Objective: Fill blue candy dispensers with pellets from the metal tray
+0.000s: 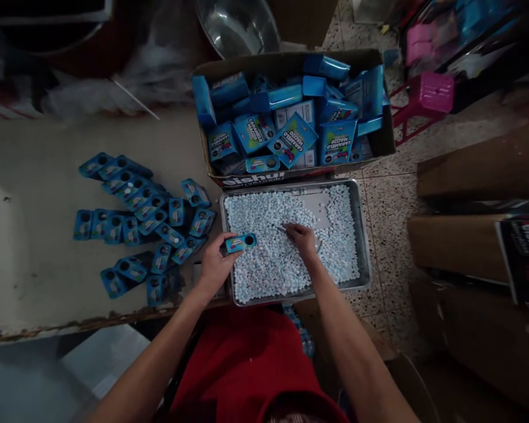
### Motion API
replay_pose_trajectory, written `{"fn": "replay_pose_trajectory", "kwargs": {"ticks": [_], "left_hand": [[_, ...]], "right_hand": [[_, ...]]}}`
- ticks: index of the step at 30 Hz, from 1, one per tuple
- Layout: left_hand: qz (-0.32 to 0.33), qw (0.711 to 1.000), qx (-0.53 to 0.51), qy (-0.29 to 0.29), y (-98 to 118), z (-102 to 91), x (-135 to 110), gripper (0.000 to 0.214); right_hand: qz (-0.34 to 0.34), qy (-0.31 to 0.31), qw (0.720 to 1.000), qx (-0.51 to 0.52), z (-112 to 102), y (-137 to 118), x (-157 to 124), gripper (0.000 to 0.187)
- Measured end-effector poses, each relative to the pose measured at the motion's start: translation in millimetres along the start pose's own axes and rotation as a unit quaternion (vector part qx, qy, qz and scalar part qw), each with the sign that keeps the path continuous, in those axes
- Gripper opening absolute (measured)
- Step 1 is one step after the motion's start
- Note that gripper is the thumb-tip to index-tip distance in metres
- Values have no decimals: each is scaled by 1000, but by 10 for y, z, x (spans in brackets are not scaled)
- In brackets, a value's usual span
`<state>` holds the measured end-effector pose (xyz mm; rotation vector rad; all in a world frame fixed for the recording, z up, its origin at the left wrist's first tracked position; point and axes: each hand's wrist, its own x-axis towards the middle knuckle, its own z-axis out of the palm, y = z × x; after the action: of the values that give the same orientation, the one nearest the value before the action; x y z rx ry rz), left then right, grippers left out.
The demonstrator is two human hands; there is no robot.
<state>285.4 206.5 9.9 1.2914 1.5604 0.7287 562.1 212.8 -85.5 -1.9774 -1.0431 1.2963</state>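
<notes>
My left hand grips a small blue candy box over the left rim of a metal tray. The tray is filled with several small white and pale blue candies. My right hand rests on the candies in the middle of the tray, fingers curled round a thin metal scoop-like tool that is mostly hidden. A pile of several small blue boxes lies on the table to the left of my left hand.
A cardboard carton packed with blue boxes stands just behind the tray. The pale table stretches left. A metal bowl sits at the back. Pink stools and brown cartons stand on the floor to the right.
</notes>
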Motion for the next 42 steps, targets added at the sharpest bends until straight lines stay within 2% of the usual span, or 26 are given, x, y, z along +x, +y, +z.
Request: {"fn": "replay_pose_trajectory", "kwargs": {"ticks": [2,4,7,9,11,14,16,18,20,22,23,25,26,28,31,34,36,38,40,42], "left_hand": [[-16,1000,15,14,5,-13,5,34],[-22,999,30,27,11,6,52,35],[14,998,51,39,45,79,159,33],[51,996,65,34,85,137,220,33],[82,994,77,15,123,196,258,33],[111,990,81,-11,140,287,277,33],[109,992,68,-12,109,332,280,33],[86,996,29,-18,46,346,285,33],[54,998,-19,-24,-42,327,301,32],[41,998,-57,-4,-144,309,338,36],[47,996,-68,20,-196,315,365,38],[74,991,-81,76,-301,380,439,42],[88,988,-83,98,-352,442,480,43],[99,983,-79,133,-449,617,558,45],[84,976,-68,187,-562,951,619,51],[94,969,-91,209,-593,1328,586,55],[102,970,-108,194,-554,1593,520,53],[95,973,-121,170,-473,1833,442,51],[79,976,-132,151,-369,1982,385,50],[74,979,-133,139,-262,1979,373,48]], "right_hand": [[18,-17,999,36,-103,-90,-14,55],[25,-38,997,54,-324,-219,-96,54],[22,-77,996,45,-657,-557,-242,46],[-11,-92,995,-26,-778,-875,-330,35],[-78,-83,982,-152,-786,-1232,-428,25],[-166,-47,931,-321,-685,-1707,-602,22],[-193,-41,905,-377,-700,-1868,-695,21],[-192,-33,897,-397,-895,-1814,-730,22],[-160,5,905,-393,-1259,-1520,-705,25],[-104,72,912,-391,-1653,-1042,-671,28],[-67,101,907,-404,-1805,-772,-673,30],[2,114,868,-483,-1930,-256,-732,32],[25,99,847,-522,-1892,-38,-784,32],[42,52,820,-569,-1642,279,-892,27],[26,-1,825,-565,-1048,466,-957,21],[2,-24,834,-551,-468,425,-877,26],[-12,-27,850,-526,-163,354,-779,30],[-14,-16,882,-470,35,303,-672,30],[-6,11,931,-365,88,299,-586,31],[0,39,971,-236,-11,330,-555,31]]}}
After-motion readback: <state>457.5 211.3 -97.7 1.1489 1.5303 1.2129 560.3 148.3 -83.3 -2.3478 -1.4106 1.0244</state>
